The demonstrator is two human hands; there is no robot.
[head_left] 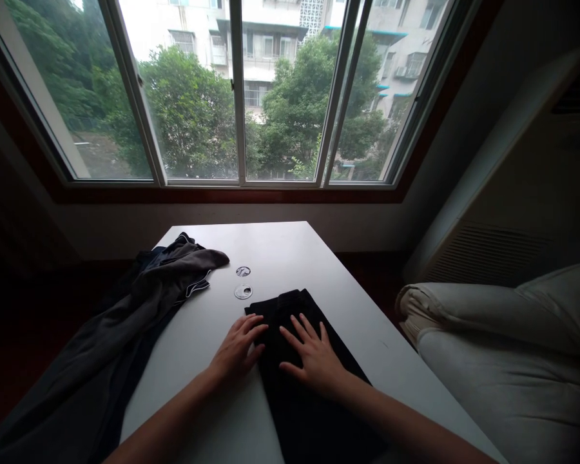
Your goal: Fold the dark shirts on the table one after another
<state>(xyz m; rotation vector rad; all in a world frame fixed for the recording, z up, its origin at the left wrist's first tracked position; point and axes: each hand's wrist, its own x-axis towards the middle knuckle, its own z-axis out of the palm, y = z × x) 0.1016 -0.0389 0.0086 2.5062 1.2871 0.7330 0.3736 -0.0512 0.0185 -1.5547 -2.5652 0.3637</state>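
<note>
A folded black garment (299,386) lies lengthwise on the white table (280,251). My right hand (312,354) rests flat on top of it, fingers spread and pointing away from me. My left hand (236,351) lies at the garment's left edge, fingers stretched out, fingertips touching the cloth and palm on the tabletop. Neither hand grips anything.
A heap of grey and dark clothes (125,322) drapes over the table's left side and hangs off its edge. Two round cable-hole covers (243,291) sit beyond the black garment. A white cushioned seat (507,361) stands to the right. A large window (241,90) fills the far wall.
</note>
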